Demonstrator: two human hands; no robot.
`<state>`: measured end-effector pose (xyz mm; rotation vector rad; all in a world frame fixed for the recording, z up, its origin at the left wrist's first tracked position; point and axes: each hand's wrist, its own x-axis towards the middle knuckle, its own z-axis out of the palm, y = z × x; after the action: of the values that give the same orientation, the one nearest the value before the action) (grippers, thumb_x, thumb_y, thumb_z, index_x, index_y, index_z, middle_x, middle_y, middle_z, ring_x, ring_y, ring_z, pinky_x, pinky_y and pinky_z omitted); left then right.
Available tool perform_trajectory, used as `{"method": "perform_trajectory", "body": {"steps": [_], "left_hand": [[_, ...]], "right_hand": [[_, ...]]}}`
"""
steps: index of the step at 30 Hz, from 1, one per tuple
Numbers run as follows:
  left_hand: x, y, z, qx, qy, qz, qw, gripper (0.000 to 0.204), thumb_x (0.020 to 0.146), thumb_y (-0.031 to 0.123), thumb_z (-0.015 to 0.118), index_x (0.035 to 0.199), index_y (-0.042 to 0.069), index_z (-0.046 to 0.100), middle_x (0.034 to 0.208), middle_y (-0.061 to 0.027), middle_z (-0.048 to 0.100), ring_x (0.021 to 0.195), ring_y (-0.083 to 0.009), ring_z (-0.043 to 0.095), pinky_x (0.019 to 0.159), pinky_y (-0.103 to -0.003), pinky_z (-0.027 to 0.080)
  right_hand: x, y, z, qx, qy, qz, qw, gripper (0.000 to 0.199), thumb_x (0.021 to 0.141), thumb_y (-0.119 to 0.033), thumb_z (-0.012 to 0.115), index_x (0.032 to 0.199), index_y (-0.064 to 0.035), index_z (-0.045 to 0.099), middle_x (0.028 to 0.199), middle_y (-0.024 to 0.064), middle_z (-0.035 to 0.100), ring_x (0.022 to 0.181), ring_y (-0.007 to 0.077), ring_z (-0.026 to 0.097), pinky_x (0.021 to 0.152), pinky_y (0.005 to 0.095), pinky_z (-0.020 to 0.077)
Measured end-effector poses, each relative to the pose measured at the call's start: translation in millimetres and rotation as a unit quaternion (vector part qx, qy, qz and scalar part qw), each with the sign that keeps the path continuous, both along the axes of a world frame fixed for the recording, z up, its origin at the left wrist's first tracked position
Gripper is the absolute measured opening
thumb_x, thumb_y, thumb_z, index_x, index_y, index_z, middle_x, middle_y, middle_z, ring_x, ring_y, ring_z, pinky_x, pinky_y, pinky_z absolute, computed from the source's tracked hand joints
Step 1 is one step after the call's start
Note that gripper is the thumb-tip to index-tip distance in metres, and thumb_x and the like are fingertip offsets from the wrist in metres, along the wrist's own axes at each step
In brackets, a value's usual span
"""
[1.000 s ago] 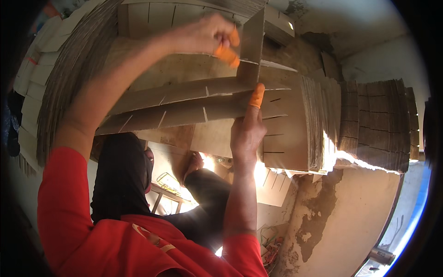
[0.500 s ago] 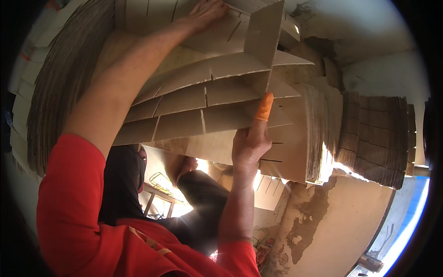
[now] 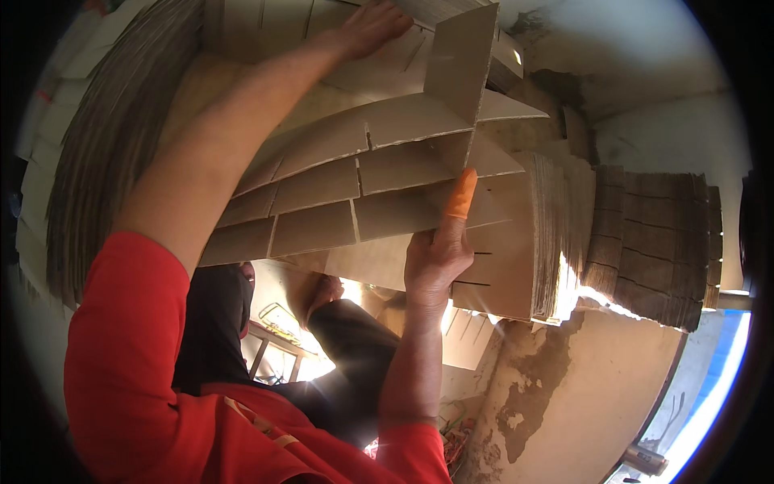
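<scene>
My right hand (image 3: pixel 438 260), an orange finger cot (image 3: pixel 462 194) on one finger, grips a partly assembled cardboard divider (image 3: pixel 318 194). Three long slotted strips lie roughly parallel in it. An upright cross strip (image 3: pixel 461 64) passes through them near their right ends, just above the covered finger. At the far top, my left hand (image 3: pixel 376 29) is stretched out over flat slotted cardboard pieces (image 3: pixel 379 68). Its fingers are bent down close together at a cardboard edge; what the fingertips hold is hidden.
A tall stack of cardboard strips (image 3: pixel 121 153) stands at the left. To the right are another stack (image 3: pixel 552 234) and darker bundled cardboard (image 3: pixel 653 242). My legs (image 3: pixel 355 347) are below, by a metal-framed stool (image 3: pixel 278 347). A stained wall (image 3: pixel 580 387) is at the lower right.
My left hand has shifted slightly right along the far cardboard. The divider's left end has dipped a little, while my right hand keeps its grip almost in place.
</scene>
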<state>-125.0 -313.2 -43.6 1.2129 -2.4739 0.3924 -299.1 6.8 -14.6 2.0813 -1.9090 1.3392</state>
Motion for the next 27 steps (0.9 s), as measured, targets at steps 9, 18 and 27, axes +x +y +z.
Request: {"method": "perform_trajectory", "body": {"steps": [9, 18, 27], "left_hand": [[15.6, 37.9, 24.3, -0.055, 0.074, -0.123, 0.988, 0.01, 0.074, 0.005, 0.057, 0.084, 0.008, 0.06, 0.082, -0.0076, 0.06, 0.09, -0.0278, 0.056, 0.08, -0.041, 0.043], [6.4, 56.8, 29.7, 0.131, 0.179, -0.111, 0.969, 0.008, 0.071, 0.0, 0.056, 0.076, 0.006, 0.055, 0.076, -0.0131, 0.057, 0.074, -0.0323, 0.058, 0.061, -0.04, 0.045], [-3.0, 68.8, 37.2, 0.067, 0.071, -0.102, 0.99, 0.009, 0.07, 0.0, 0.058, 0.076, 0.005, 0.052, 0.074, -0.0137, 0.056, 0.072, -0.033, 0.058, 0.057, -0.042, 0.045]], "right_hand": [[0.0, 1.3, -1.3, 0.009, -0.018, 0.015, 1.0, 0.084, 0.065, 0.019, 0.049, 0.143, -0.0072, 0.035, 0.101, 0.0199, 0.065, 0.067, 0.0264, 0.065, 0.056, 0.0326, 0.0507], [-0.1, 2.1, 4.7, -0.017, 0.003, 0.005, 1.0, 0.077, 0.07, 0.016, 0.051, 0.142, -0.0073, 0.037, 0.084, 0.0133, 0.065, 0.056, 0.0166, 0.051, 0.053, 0.0255, 0.0454], [-2.6, 9.2, 12.1, 0.008, 0.008, 0.0, 1.0, 0.088, 0.062, 0.018, 0.046, 0.145, -0.0108, 0.035, 0.081, 0.0131, 0.061, 0.057, 0.0244, 0.058, 0.052, 0.0336, 0.0472]]}}
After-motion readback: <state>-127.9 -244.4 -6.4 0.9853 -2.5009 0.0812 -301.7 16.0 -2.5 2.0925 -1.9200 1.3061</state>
